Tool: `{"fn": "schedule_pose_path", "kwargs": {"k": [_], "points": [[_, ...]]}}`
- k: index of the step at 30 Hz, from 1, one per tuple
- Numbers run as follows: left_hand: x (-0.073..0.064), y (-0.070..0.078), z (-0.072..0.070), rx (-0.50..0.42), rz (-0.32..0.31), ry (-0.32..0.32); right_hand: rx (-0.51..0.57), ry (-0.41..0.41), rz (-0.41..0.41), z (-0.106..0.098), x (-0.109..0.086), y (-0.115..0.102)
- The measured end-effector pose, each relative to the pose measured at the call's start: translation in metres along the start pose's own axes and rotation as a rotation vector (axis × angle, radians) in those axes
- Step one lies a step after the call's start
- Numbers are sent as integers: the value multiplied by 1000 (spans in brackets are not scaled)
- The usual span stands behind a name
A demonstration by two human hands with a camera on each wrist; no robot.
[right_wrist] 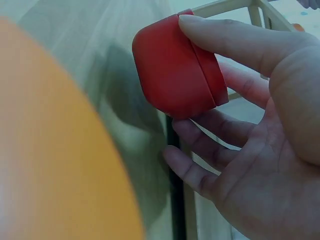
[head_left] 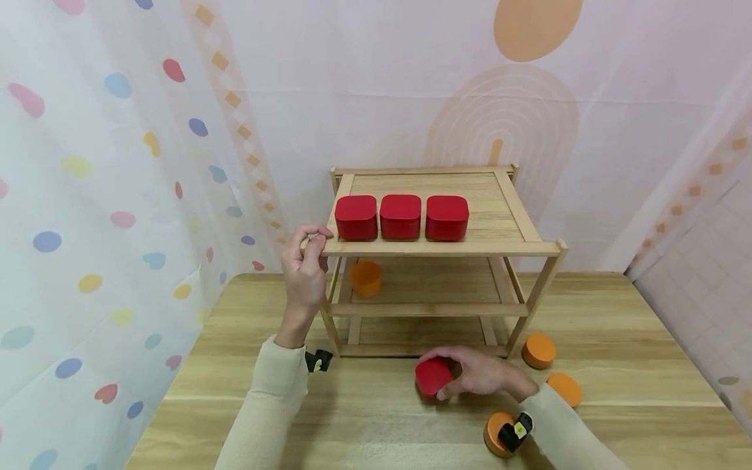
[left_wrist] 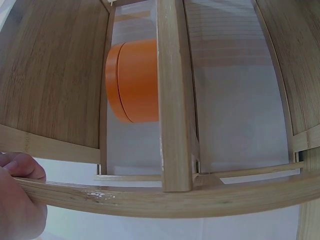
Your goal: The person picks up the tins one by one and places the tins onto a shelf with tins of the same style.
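Note:
My left hand (head_left: 307, 271) grips the top left front corner of a wooden shelf rack (head_left: 440, 249); its curled fingers also show at the edge of the left wrist view. In front of the rack, low over the table, my right hand (head_left: 474, 372) holds a red square tin (head_left: 433, 376) with rounded corners. The right wrist view shows thumb and fingers around the sides of that red tin (right_wrist: 172, 70), its lid seam visible. On the rack's top shelf, three red tins (head_left: 401, 217) stand in a row along the front rail. One round orange tin (head_left: 366, 279) sits on the middle shelf, at the left.
Orange round tins stand on the table (head_left: 376, 418) at the right: one beside the rack's leg (head_left: 538, 351), one partly behind the right sleeve (head_left: 565, 390), and one under the right wrist camera (head_left: 498, 436). A patterned curtain (head_left: 376, 98) hangs behind the rack and at the left.

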State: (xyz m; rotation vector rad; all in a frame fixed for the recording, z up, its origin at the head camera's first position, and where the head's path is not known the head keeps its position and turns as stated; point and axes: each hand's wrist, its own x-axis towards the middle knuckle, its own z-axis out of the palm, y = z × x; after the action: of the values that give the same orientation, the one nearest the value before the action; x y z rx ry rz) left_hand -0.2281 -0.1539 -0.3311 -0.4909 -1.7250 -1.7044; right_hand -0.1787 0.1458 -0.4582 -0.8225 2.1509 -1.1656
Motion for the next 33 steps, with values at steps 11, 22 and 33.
{"fn": "schedule_pose_path", "kwargs": {"k": [11,22,33], "points": [[-1,0,0,15,-13,7,-31,57,-50,-13,-8,-10],[0,1,3,-2,-19,-2,-82,157,-146,-27,-25,-27],[0,2,1,-1,-28,6,-124,147,-275,-37,-39,-56]]}}
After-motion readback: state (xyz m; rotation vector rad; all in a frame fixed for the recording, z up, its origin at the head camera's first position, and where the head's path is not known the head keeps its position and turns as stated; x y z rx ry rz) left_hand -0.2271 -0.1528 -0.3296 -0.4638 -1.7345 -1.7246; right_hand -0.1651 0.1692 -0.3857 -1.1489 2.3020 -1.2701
